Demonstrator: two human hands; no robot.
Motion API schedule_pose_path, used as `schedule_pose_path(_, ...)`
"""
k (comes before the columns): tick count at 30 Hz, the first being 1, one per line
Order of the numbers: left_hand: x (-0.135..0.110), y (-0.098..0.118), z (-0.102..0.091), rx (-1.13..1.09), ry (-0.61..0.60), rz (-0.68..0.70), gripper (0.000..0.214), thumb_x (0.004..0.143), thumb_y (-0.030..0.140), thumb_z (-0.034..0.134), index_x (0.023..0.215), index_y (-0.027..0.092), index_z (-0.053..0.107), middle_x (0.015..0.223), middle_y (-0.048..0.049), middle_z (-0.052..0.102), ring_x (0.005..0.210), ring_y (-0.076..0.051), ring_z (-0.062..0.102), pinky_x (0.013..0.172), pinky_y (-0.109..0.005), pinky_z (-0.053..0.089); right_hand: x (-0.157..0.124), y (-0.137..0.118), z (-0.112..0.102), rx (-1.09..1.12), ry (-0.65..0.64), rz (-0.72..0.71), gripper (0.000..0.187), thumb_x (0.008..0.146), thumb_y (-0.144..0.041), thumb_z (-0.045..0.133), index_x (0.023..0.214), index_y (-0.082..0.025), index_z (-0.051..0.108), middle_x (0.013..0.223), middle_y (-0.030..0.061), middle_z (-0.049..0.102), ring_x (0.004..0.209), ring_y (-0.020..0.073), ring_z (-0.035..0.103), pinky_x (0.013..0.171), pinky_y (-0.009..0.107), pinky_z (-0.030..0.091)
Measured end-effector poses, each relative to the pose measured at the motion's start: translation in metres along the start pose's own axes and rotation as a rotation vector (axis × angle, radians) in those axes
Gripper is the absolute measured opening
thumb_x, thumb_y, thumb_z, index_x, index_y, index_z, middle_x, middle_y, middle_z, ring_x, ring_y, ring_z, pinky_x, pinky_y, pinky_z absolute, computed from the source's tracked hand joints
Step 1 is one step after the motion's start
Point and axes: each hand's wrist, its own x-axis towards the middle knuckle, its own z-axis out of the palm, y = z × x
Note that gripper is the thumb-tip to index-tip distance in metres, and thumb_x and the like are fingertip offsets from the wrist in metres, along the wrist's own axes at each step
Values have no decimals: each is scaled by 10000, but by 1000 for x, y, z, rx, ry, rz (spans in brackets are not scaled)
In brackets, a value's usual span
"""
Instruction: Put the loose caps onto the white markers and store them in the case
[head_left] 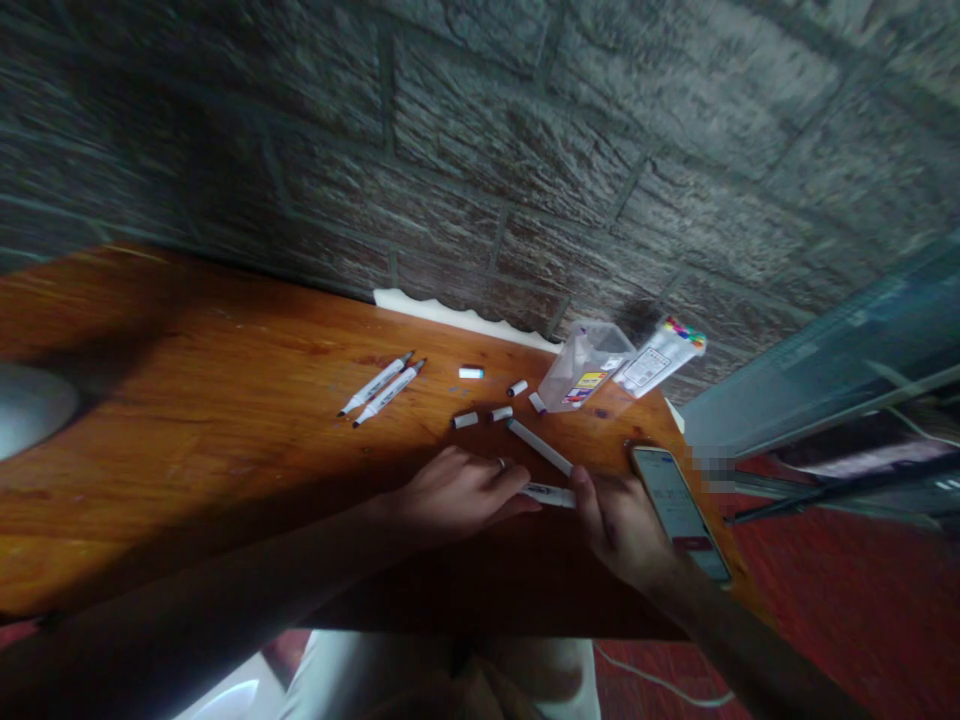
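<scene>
Pale-clad legs point(442, 665) fill the space nearest the viewer, tucked under the edge of the wooden table point(187, 380). Above them, a white marker point(549, 494) lies level between both hands near the table's front edge, pinched at each end, presumably so that neither end can swing.

On its left end, the left hand point(457, 495) has its thumb and fingers clamped, a ring point(501, 464) showing on one finger. At the other end, the right hand's point(626, 525) thumb presses down; its remaining fingers are partly hidden, so I can't tell how they curl. Another slim marker point(538, 445) slants up from beside that thumb; whether it's gripped or merely resting, I can't say.

Both forearms reach in from the lower corners and meet in front of the body, the left one stretched long, wrist bent, palm down.

Loose caps point(465, 421) lie scattered just beyond, within easy reach. Two uncapped markers point(377, 390) rest parallel to the left, perhaps to stop them mixing with the caps. A clear container point(570, 365) leans near the wall, a phone point(682, 515) beside the right hand.
</scene>
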Motion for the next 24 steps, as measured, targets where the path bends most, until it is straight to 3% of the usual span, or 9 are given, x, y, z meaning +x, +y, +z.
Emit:
schedule_pose_path(4, -5, -9, -4, -3, 107, -68, 297, 986, 454, 492, 959, 232, 686, 912, -36, 736, 808, -211, 677, 689, -266, 462, 30, -3, 4, 60, 12, 4, 530, 1028, -390, 295, 602, -230, 566, 595, 74, 672, 490, 180, 593, 515, 305, 371)
schedule_pose_path(8, -10, -14, -7, 128, 202, -130, 364, 1004, 470, 439, 1061, 220, 698, 967, -69, 758, 831, -218, 708, 723, -288, 519, 54, -7, 6, 179, 0, -16, 594, 1014, -515, 285, 520, -251, 481, 446, 23, 566, 385, 158, 508, 463, 301, 349)
schedule_pose_path(11, -8, -15, -10, 174, 206, -166, 407, 1011, 481, 410, 1105, 205, 694, 967, -96, 767, 807, -231, 723, 708, -306, 541, 67, -2, 0, 226, -57, -33, 597, 1000, -538, 316, 505, -247, 482, 428, 7, 540, 385, 157, 504, 463, 296, 363)
schedule_pose_path(14, 0, -15, -11, 203, 157, -239, 439, 1008, 499, 407, 1174, 192, 673, 929, -120, 765, 791, -261, 733, 702, -353, 563, 96, 9, -9, 156, -170, -86, 559, 994, -499, 360, 571, -230, 609, 509, 15, 623, 460, 170, 581, 481, 286, 389)
schedule_pose_path(17, 5, -17, -10, 183, 159, -134, 407, 991, 491, 462, 1196, 202, 664, 1118, -139, 731, 962, -292, 718, 798, -399, 574, 140, 11, -5, 27, -205, -199, 343, 968, -436, 463, 911, -227, 729, 830, 38, 756, 731, 204, 693, 652, 294, 495)
schedule_pose_path(20, 2, -21, -8, 165, 133, 40, 359, 989, 465, 484, 1092, 194, 697, 1160, -116, 715, 1086, -281, 677, 897, -388, 560, 177, 1, 18, -147, -247, -213, 262, 929, -281, 559, 1120, -172, 701, 1187, 118, 715, 1090, 252, 652, 945, 347, 472)
schedule_pose_path(22, -2, -24, -8, 174, 110, 104, 340, 983, 446, 506, 1023, 176, 709, 1106, -112, 725, 1136, -277, 653, 954, -385, 540, 191, -7, 39, -187, -264, -199, 241, 885, -192, 606, 1095, -140, 712, 1205, 146, 702, 1164, 263, 616, 1011, 341, 430)
schedule_pose_path(24, -4, -27, -7, 191, 94, 158, 299, 965, 414, 556, 986, 159, 712, 1115, -120, 717, 1207, -284, 612, 1015, -395, 506, 197, -12, 53, -217, -275, -169, 175, 877, -139, 591, 971, -130, 737, 1100, 156, 730, 1114, 259, 639, 990, 327, 435)
